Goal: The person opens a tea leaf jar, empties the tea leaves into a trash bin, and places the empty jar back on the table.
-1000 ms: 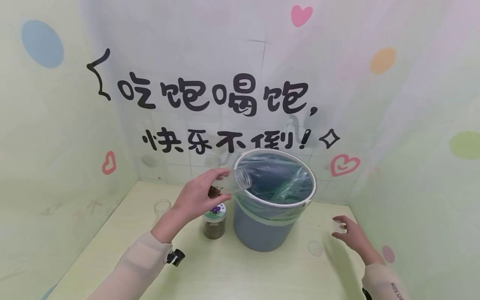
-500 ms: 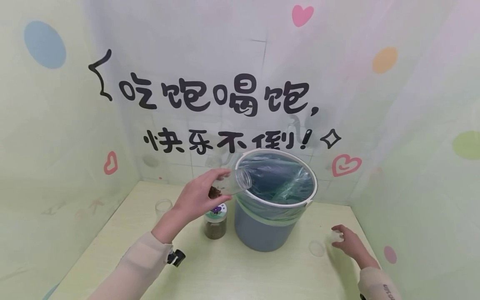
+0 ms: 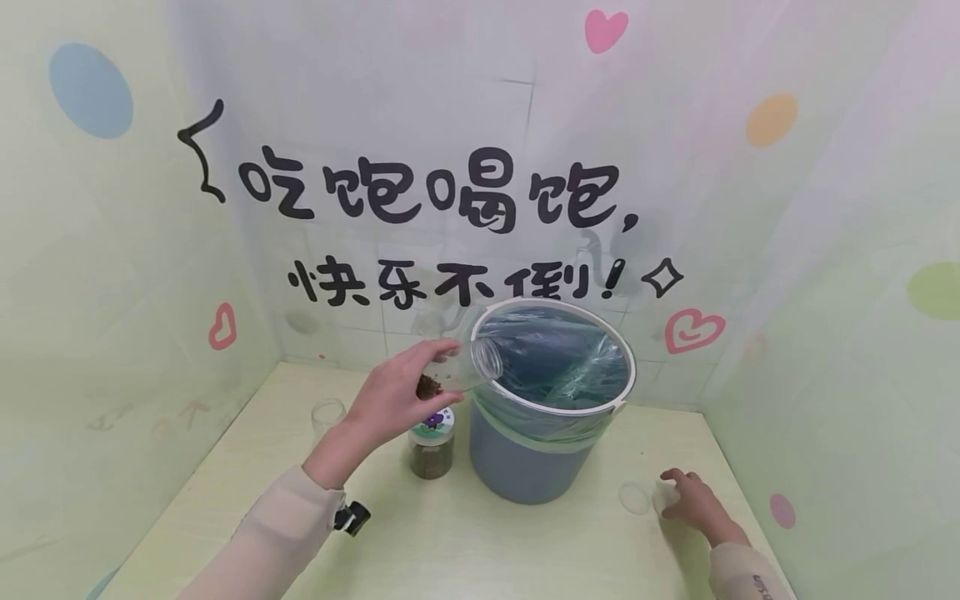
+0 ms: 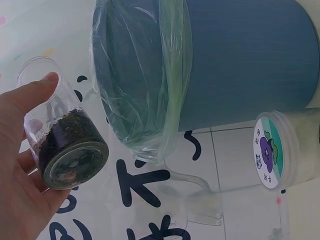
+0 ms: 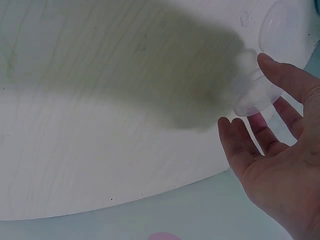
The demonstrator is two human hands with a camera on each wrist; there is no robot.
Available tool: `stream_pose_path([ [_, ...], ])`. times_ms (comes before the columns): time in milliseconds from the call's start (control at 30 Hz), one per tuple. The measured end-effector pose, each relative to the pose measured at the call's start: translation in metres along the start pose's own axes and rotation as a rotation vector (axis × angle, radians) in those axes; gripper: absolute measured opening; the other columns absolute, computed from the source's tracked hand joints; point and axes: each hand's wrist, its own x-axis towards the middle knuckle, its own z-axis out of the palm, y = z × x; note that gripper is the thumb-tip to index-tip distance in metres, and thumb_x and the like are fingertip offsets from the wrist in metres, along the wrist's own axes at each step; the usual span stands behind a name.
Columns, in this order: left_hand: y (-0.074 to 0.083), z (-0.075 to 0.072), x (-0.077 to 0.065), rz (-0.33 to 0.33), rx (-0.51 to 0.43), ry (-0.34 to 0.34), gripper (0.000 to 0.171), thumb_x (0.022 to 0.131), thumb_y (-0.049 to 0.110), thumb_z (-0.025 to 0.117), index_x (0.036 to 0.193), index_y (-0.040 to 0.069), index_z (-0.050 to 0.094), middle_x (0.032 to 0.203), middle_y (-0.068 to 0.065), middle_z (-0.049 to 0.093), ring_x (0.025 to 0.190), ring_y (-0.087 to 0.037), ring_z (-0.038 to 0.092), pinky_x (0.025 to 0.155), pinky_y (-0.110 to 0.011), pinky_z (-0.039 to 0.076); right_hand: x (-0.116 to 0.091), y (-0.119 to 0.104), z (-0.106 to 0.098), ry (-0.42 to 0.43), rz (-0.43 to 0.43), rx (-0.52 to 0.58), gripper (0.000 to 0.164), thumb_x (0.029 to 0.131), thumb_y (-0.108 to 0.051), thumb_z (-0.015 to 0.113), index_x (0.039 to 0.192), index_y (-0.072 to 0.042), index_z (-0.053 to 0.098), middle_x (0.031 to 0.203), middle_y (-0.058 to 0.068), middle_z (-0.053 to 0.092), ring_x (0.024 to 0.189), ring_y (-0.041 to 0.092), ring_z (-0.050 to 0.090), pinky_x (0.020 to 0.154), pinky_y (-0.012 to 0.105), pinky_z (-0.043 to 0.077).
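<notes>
My left hand (image 3: pixel 397 387) grips a clear jar (image 4: pixel 60 110) by its side. The jar lies tilted, its open mouth at the left rim of the blue bin (image 3: pixel 528 467). Dark dried flakes (image 4: pixel 70 132), like loose tea, sit toward the jar's base. Over the table at the right, my right hand (image 3: pixel 697 504) holds a small translucent plastic cap (image 5: pixel 256 94) between thumb and fingers. Just left of this hand, a clear round lid (image 3: pixel 635 498) rests on the table; it also shows at the top right of the right wrist view.
A green bag lines the bin, its edge folded over the white-rimmed top. Left of the bin stands a lidded jar (image 3: pixel 431 454) with dark contents. Behind my left forearm is another clear jar (image 3: pixel 327 414). Printed walls (image 3: pixel 847 333) enclose the pale wooden table (image 3: pixel 480 550).
My right hand has come down toward the table with the translucent cap, ending beside the round lid. My left hand and its tilted jar have stayed nearly still, the flakes still inside.
</notes>
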Motion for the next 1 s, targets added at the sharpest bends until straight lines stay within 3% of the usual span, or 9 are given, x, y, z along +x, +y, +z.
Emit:
stream_pose_path([
  [467, -0.001, 0.001, -0.002, 0.013, 0.009, 0.014, 0.070, 0.079, 0.035, 0.084, 0.139, 0.015, 0.053, 0.131, -0.003, 0.067, 0.115, -0.023, 0.067, 0.092, -0.043, 0.058, -0.001, 0.003, 0.003, -0.021, 0.018, -0.040, 0.057, 0.072, -0.005, 0.082, 0.121, 0.008, 0.057, 0.107, 0.030, 0.057, 0.095, 0.044, 0.060, 0.084, 0.061, 0.052],
  [1000, -0.003, 0.000, -0.004, 0.009, 0.006, 0.012, 0.070, 0.080, 0.035, 0.083, 0.140, 0.015, 0.053, 0.133, -0.002, 0.066, 0.118, -0.023, 0.066, 0.095, -0.043, 0.057, 0.011, -0.014, -0.041, 0.034, -0.085, -0.077, 0.052, 0.080, -0.005, 0.077, 0.122, 0.013, 0.053, 0.111, 0.038, 0.053, 0.097, 0.052, 0.060, 0.083, 0.059, 0.053],
])
